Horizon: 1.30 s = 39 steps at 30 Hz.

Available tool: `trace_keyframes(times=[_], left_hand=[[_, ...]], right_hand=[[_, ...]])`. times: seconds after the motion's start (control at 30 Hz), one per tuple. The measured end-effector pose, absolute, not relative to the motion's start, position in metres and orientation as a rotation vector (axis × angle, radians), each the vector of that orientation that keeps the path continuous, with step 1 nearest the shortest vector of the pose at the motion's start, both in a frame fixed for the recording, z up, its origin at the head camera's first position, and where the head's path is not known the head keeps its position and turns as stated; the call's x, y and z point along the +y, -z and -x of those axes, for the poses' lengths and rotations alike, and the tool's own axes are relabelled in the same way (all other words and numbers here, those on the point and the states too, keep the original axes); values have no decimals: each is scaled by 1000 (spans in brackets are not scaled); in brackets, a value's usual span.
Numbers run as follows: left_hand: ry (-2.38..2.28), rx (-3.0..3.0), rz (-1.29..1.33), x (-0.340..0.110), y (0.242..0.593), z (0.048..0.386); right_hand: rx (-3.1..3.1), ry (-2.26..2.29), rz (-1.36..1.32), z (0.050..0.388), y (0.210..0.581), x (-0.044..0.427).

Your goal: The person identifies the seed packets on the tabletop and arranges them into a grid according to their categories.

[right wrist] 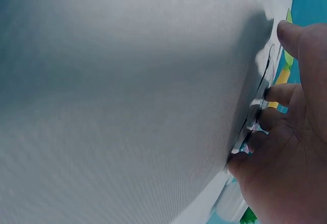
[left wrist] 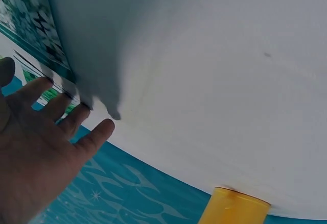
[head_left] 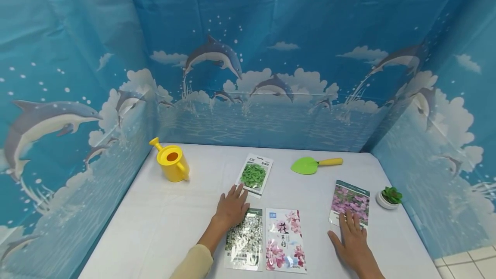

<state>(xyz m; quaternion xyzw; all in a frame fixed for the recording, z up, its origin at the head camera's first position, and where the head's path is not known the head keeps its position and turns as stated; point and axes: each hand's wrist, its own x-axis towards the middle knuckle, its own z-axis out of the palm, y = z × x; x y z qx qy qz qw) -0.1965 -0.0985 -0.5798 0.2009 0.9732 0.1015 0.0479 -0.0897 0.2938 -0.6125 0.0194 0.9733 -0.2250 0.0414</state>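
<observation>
My left hand (head_left: pixel 231 209) lies with fingers spread at the lower edge of a seed packet with green leaves (head_left: pixel 253 175). Just below that hand is a seed packet with white flowers (head_left: pixel 245 240), whose top left corner it partly covers. Beside it lies a white seed packet with pink blossoms (head_left: pixel 286 240). On the right, the fingers of my right hand (head_left: pixel 353 242) rest on the lower part of a purple-flower seed packet (head_left: pixel 350 201). In the right wrist view, the fingertips (right wrist: pixel 240 163) touch that packet's edge.
A yellow watering can (head_left: pixel 173 165) stands at the back left. Toward the back right lies a toy trowel (head_left: pixel 306 165) with a green blade and yellow handle. A small potted succulent (head_left: pixel 389 197) is near the right edge of the white table (head_left: pixel 155 231). Dolphin-print curtains surround the table.
</observation>
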Motion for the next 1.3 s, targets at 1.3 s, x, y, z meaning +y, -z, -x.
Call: trace_keyframes(times=[1.3], left_hand=[[-108,3072,-495,-85,582,154]], right_hand=[[2941,712,-83,93,611,292]])
